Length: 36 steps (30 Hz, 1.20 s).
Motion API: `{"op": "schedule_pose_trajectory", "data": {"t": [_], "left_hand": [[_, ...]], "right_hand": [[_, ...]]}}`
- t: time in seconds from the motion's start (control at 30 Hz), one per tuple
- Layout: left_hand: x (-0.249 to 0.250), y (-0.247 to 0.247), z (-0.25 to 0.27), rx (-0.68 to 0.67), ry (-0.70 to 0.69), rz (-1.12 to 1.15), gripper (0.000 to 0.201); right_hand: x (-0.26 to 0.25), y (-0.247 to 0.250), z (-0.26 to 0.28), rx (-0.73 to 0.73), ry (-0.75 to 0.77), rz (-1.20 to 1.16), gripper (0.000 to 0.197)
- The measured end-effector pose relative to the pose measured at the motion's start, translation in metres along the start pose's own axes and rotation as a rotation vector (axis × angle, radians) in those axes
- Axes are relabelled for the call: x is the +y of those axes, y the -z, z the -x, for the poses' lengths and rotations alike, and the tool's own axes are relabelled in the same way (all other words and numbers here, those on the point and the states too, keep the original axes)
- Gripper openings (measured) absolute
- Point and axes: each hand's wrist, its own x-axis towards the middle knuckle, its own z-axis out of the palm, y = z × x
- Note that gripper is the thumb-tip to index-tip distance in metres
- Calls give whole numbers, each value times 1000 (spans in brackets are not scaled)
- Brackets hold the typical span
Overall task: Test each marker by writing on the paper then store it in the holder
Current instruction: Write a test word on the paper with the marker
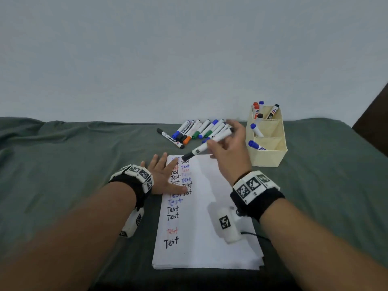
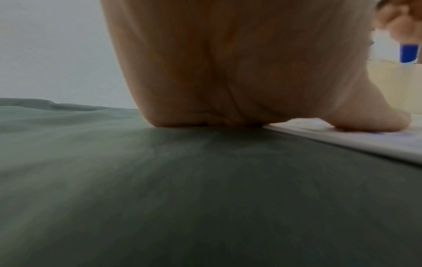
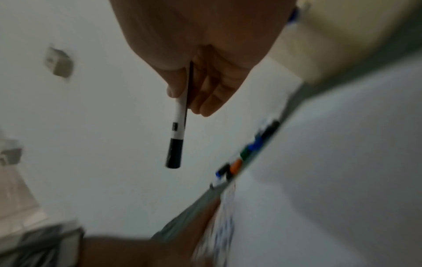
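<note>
Markers everywhere on the head view; the right hand (image 1: 227, 148) grips a capped black marker (image 1: 206, 144) above the top of the paper (image 1: 210, 227), cap end pointing down-left; my read is a fresh one just picked for testing, so the next move calls for pulling that cap off and finding blank space beside the columns of "Test"; the left hand (image 1: 165, 175) lies flat, fingers spread, pinning the paper's left edge; a loose pile of markers (image 1: 195, 131) waits on the green cloth (image 1: 63, 164); the cream holder (image 1: 270, 156) just right of the paper has three compartments: several markers in the far one, one blue-capped in each of the other two.

Left wrist view: palm (image 2: 228, 72) down on the cloth, thumb on the paper.

Right wrist view, blurred: fingers (image 3: 210, 94) wrapped round the marker's barrel.
</note>
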Motion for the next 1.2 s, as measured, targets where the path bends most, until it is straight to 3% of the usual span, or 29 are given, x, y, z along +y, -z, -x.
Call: {"op": "schedule_pose_trajectory", "data": {"t": [0.2,0.37,0.57,0.8,0.9,1.0,1.07,1.2], "left_hand": [[2,1,3,-3,-6,1,139],[2,1,4,0,2,14,135],[3,4,5,-30,9,32,138],[3,5,5,-42,17,44,140],[3,4,5,-25,17,46,138],[3,3,5,-16,20,46,137],[3,4,4,-19,22,44,136],[3,4,4,-22,21,45,135]], "right_hand": [[-66,62,-90,141,285,443,61],[-79,106,-125,309,299,565,58],[-53,115,-118,126,182,831,64],[-50,113,-131,196,165,843,51],[-44,111,-133,37,12,1093,32],[-40,107,-132,-78,-66,1281,31],[-41,104,-132,-29,-54,1196,40],[-49,78,-126,-1,143,1048,52]]}}
